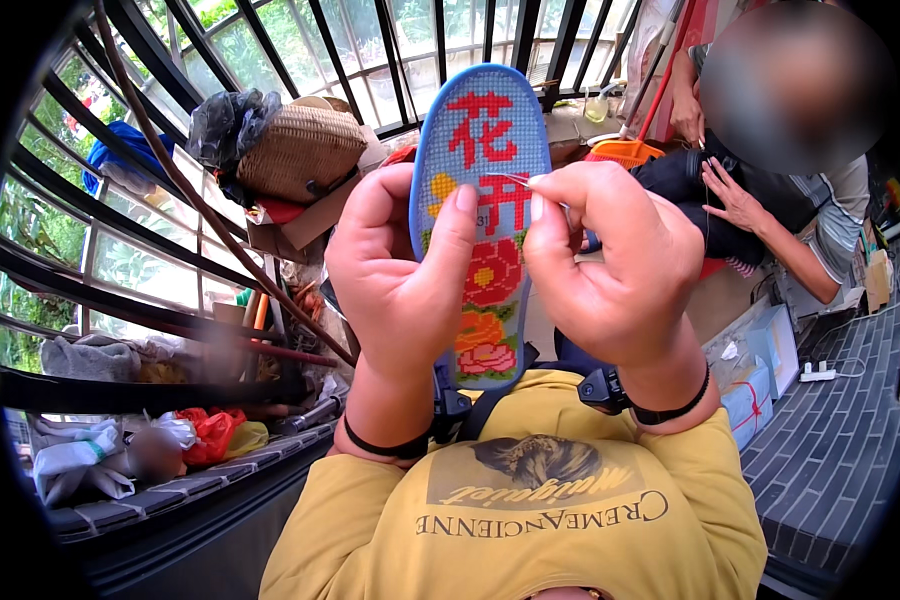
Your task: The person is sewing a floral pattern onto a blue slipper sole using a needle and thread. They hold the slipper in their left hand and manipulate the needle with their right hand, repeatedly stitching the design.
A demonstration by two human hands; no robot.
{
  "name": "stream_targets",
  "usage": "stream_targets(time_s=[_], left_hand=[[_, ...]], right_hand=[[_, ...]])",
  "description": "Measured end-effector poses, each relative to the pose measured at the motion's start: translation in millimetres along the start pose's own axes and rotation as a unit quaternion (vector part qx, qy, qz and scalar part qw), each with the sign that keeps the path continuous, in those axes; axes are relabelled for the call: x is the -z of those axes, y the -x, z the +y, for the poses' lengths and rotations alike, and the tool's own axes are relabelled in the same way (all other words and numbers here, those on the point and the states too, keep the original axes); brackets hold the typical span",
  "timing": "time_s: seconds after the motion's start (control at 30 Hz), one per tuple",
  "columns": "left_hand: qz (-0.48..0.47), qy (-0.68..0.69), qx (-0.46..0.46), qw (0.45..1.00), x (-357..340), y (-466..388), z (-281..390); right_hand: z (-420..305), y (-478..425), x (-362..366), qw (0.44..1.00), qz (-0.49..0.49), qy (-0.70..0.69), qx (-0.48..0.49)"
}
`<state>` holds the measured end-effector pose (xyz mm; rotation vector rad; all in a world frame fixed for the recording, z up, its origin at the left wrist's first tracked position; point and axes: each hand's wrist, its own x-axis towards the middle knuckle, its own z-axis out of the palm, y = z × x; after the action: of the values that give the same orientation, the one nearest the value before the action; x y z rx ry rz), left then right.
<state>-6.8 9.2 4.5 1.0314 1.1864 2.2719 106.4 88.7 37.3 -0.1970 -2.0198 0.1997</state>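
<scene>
My left hand (412,262) grips a cross-stitched shoe insole (487,300) by its left side, thumb on the front face and fingers behind it. Blue edging runs around the insole, which bears red characters, yellow stitching and red, orange and pink flowers. Between the thumb and forefinger of my right hand (607,247) is a thin needle (508,178), its tip pointing left across the top of the lower red character. Whether the needle touches the fabric, and any thread on it, I cannot tell.
Another person (780,202) sits at the right, hands near dark cloth. Behind stand a woven basket (300,150), an orange dustpan (624,152) and black railings. A brown rod (195,199) slants at the left. Plastic bags (210,435) lie on the lower-left ledge; boxes (772,349) stand lower right.
</scene>
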Motion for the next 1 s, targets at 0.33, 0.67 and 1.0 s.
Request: stream_targets(time_s=[0.33,0.67,1.0], left_hand=[[-0.023,0.039,0.016,0.999,1.4,-1.1,-1.0],[-0.015,0.030,0.019,0.999,1.2,-1.7,0.6],[-0.021,0.031,0.016,0.999,2.2,-1.3,-0.7]], right_hand=[[-3.1,-1.2,1.2,0.999,-0.026,-0.014,-0.017],[-1.9,-0.8,1.1,1.000,-0.024,-0.015,-0.012],[-2.4,-0.4,0.9,0.999,-0.030,-0.015,-0.012]])
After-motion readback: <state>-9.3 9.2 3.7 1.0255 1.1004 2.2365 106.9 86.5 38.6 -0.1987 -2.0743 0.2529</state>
